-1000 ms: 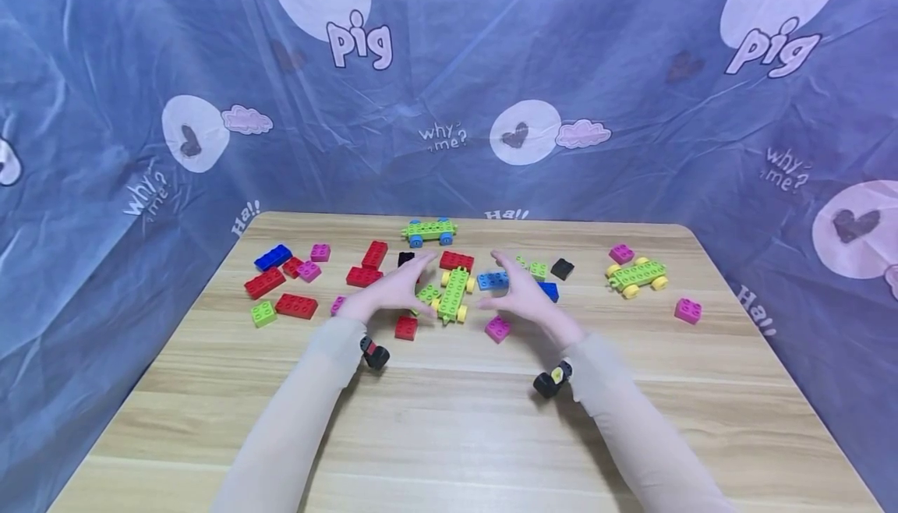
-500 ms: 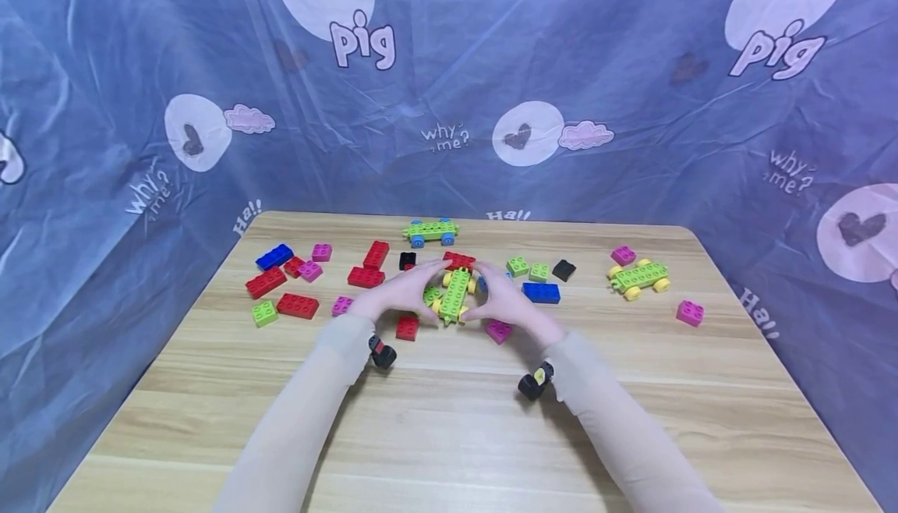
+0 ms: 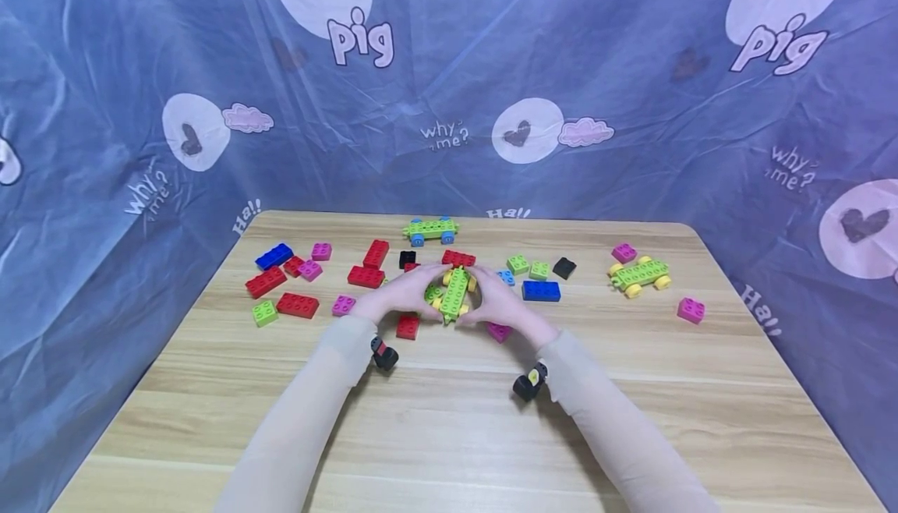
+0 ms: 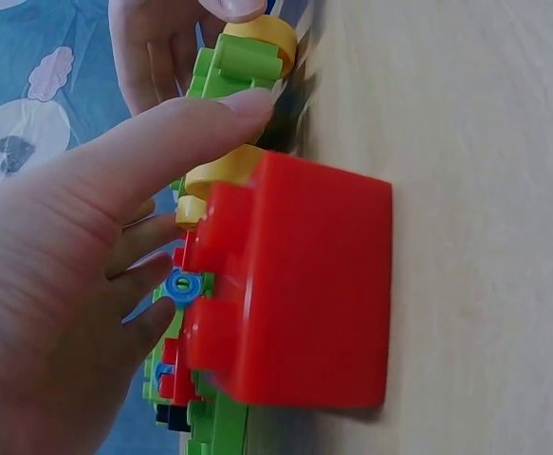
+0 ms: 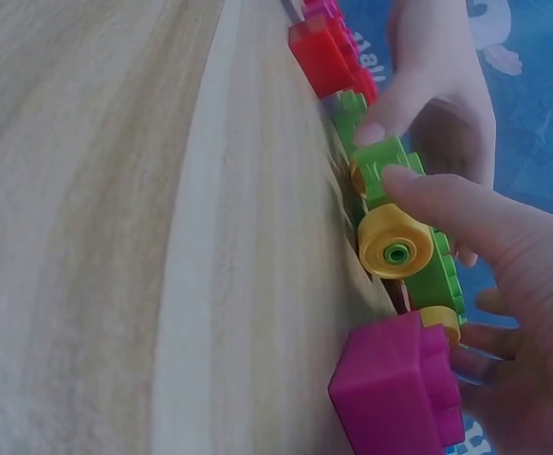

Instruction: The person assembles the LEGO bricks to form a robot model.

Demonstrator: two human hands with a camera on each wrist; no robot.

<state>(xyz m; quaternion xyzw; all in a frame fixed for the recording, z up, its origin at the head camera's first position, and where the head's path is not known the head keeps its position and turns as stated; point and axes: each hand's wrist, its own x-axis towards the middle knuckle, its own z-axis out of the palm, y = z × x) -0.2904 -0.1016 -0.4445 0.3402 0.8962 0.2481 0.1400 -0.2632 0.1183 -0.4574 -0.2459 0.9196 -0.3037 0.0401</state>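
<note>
Between my hands stands a green toy car base point(image 3: 454, 295) with yellow wheels, its long side pointing away from me. My left hand point(image 3: 403, 293) grips it from the left, thumb at the near end and fingers toward the far end. From the other side my right hand point(image 3: 501, 300) holds it the same way; its thumb lies on the near green end in the right wrist view. A red brick point(image 4: 323, 284) sits close in front of the left hand. Beside the right hand is a magenta brick point(image 5: 380, 389). Fingers hide parts of the wheels.
A blue-wheeled green car base point(image 3: 431, 230) stands at the back, another yellow-wheeled one point(image 3: 640, 276) on the right. Loose red bricks point(image 3: 298, 306) and others lie left; a blue brick point(image 3: 541, 291) and small green bricks point(image 3: 517, 264) lie right. A patterned curtain point(image 3: 449, 68) hangs behind.
Both hands have moved inward from either side of the yellow-wheeled car base and closed around it. The base has barely shifted.
</note>
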